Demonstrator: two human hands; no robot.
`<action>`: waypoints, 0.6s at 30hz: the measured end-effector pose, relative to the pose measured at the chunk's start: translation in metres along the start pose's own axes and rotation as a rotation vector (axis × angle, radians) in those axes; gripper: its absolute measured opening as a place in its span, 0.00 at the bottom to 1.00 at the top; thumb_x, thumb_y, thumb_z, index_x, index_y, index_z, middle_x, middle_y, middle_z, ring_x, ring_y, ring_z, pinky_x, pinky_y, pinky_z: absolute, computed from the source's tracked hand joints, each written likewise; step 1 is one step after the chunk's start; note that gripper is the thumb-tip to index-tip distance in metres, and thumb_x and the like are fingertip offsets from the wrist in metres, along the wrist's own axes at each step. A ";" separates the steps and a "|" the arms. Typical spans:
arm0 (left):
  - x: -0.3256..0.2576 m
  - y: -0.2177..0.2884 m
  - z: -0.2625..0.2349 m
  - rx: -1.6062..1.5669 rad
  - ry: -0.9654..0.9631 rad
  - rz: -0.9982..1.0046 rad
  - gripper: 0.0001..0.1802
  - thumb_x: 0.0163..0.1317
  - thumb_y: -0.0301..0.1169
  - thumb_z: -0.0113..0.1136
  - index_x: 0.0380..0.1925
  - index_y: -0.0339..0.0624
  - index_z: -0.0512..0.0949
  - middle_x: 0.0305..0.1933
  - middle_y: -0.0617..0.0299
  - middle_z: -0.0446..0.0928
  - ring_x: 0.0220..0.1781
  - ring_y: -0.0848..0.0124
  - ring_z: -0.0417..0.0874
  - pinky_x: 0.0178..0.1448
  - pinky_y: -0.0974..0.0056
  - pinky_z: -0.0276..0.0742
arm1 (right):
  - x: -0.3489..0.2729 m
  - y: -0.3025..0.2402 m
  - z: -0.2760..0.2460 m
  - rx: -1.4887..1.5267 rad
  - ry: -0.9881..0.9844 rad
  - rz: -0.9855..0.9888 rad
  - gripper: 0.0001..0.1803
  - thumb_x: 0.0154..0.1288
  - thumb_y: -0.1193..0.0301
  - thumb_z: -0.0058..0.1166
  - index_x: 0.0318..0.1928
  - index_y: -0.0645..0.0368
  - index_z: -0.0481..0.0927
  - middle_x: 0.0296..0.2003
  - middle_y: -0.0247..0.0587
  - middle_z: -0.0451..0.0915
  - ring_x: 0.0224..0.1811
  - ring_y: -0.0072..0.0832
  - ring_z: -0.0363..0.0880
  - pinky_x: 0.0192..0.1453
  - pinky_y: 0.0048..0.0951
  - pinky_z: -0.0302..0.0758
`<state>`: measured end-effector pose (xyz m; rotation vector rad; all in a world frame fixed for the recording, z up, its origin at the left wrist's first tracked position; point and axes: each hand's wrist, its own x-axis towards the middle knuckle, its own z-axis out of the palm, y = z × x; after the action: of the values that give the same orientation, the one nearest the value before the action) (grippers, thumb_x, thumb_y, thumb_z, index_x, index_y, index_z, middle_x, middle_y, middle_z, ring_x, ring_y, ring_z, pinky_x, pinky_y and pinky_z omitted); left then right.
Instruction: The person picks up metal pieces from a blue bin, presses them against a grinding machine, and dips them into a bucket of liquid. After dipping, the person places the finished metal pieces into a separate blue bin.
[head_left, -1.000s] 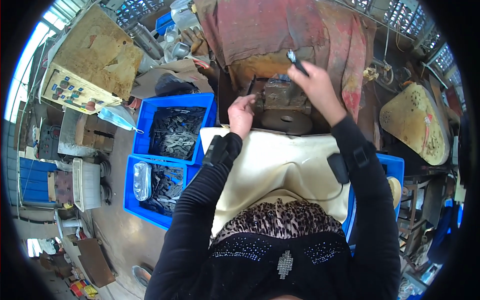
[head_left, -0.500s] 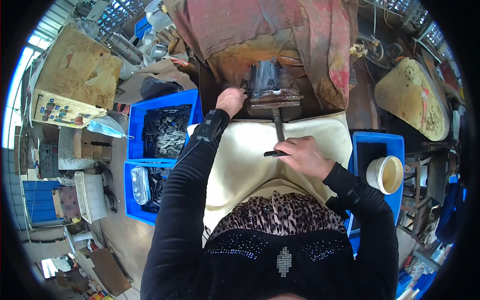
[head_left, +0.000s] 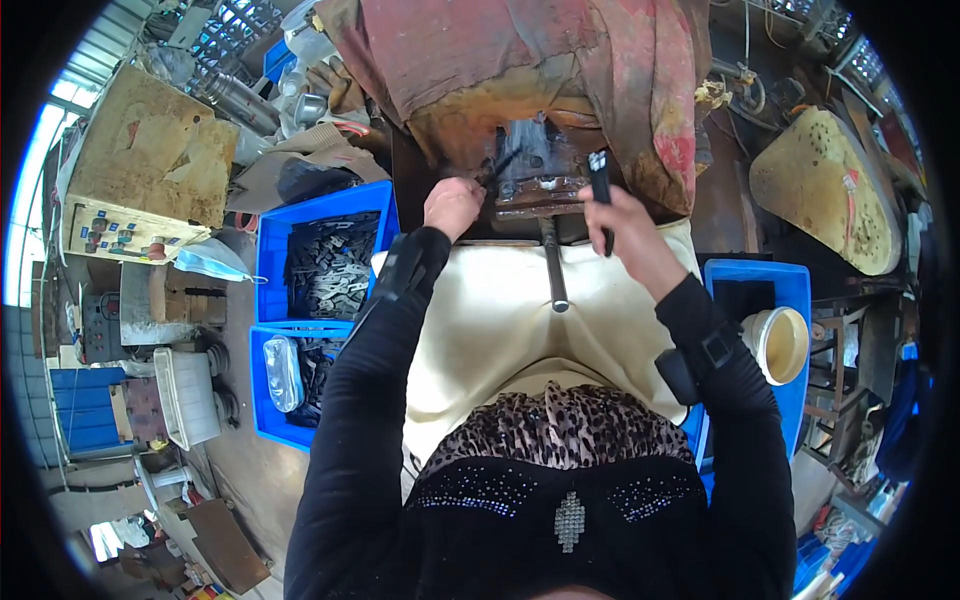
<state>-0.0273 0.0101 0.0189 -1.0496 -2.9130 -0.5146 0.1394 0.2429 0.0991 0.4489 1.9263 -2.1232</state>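
My left hand (head_left: 455,207) is closed at the left edge of a wet metal fixture (head_left: 540,195). From its fingertips a thin dark piece (head_left: 507,162) points over the fixture; its full shape is hidden. To the right of the fixture, my right hand (head_left: 625,235) grips a flat, dark metal piece (head_left: 600,180), upright and bright at its far end. A round metal bar handle (head_left: 556,268) sticks out of the fixture toward me, touched by neither hand. Whitish spray or water (head_left: 528,138) shows at the back of the fixture.
Blue bins with many dark metal parts (head_left: 335,270) stand at left. At right, a blue bin (head_left: 790,275) holds a cream tub (head_left: 778,345). A stained red cloth (head_left: 530,50) hangs behind the fixture. A pale apron (head_left: 470,320) covers my lap. A control box (head_left: 120,235) stands far left.
My right hand has left the bar handle and risen to the fixture's right side, turning the flat dark piece upright. My left hand has shifted slightly left and nearer.
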 end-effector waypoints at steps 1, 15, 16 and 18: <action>-0.005 0.016 -0.014 -0.239 0.003 -0.155 0.10 0.58 0.33 0.55 0.22 0.44 0.82 0.24 0.52 0.80 0.31 0.57 0.84 0.36 0.54 0.79 | 0.011 0.005 -0.005 0.199 0.028 -0.011 0.11 0.68 0.74 0.52 0.49 0.63 0.72 0.40 0.41 0.81 0.41 0.31 0.82 0.45 0.33 0.78; -0.049 0.116 -0.035 -0.060 0.273 -0.023 0.10 0.56 0.31 0.58 0.35 0.38 0.82 0.33 0.48 0.81 0.30 0.54 0.82 0.33 0.54 0.79 | 0.059 0.017 0.049 0.746 0.062 -0.280 0.13 0.68 0.79 0.50 0.52 0.63 0.69 0.43 0.48 0.79 0.46 0.36 0.80 0.49 0.35 0.78; -0.051 0.102 -0.025 -0.222 0.262 0.005 0.11 0.57 0.29 0.56 0.38 0.38 0.82 0.32 0.49 0.82 0.29 0.56 0.82 0.33 0.55 0.79 | 0.058 0.018 0.046 0.744 0.060 -0.277 0.13 0.68 0.79 0.50 0.52 0.63 0.69 0.43 0.48 0.79 0.46 0.36 0.80 0.49 0.35 0.78; -0.050 0.082 -0.023 -0.544 0.236 0.068 0.13 0.58 0.24 0.54 0.42 0.38 0.82 0.30 0.51 0.82 0.27 0.60 0.82 0.33 0.59 0.79 | 0.055 0.019 0.033 0.730 -0.010 -0.262 0.14 0.70 0.78 0.49 0.55 0.63 0.69 0.45 0.45 0.79 0.42 0.30 0.78 0.46 0.32 0.76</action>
<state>0.0603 0.0309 0.0597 -1.0263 -2.5725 -1.3743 0.0931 0.2097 0.0636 0.3117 1.1891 -2.9634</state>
